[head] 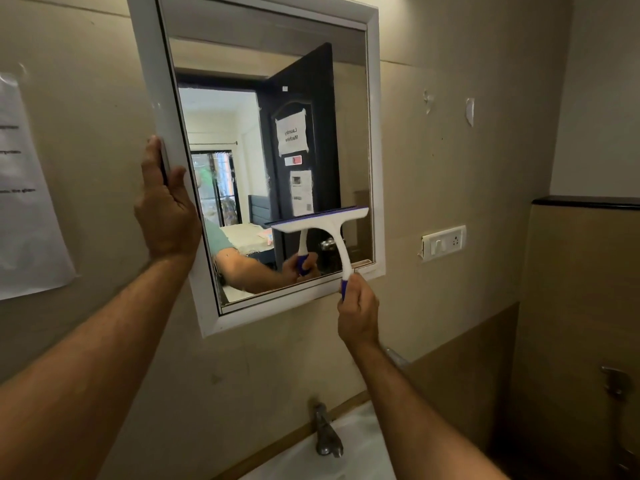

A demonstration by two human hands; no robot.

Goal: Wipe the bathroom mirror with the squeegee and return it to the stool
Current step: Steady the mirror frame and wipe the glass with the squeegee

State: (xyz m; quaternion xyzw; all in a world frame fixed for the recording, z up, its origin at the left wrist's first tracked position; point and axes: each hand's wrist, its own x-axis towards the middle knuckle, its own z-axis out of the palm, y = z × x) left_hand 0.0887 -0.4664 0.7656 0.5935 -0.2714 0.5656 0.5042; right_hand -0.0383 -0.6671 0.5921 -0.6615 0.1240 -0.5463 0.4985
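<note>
Mirror (277, 133) top cut off; wall paper (24, 188) txt unreadable.

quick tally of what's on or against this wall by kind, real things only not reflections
mirror: 1
squeegee: 1
paper notice: 1
switch plate: 1
tap: 1
hands: 2, left hand on the mirror frame, right hand holding the squeegee
total: 7

paper notice (24, 188) taped left wall | switch plate (444, 242) right | tap (327, 433) over basin (360, 455)
</note>
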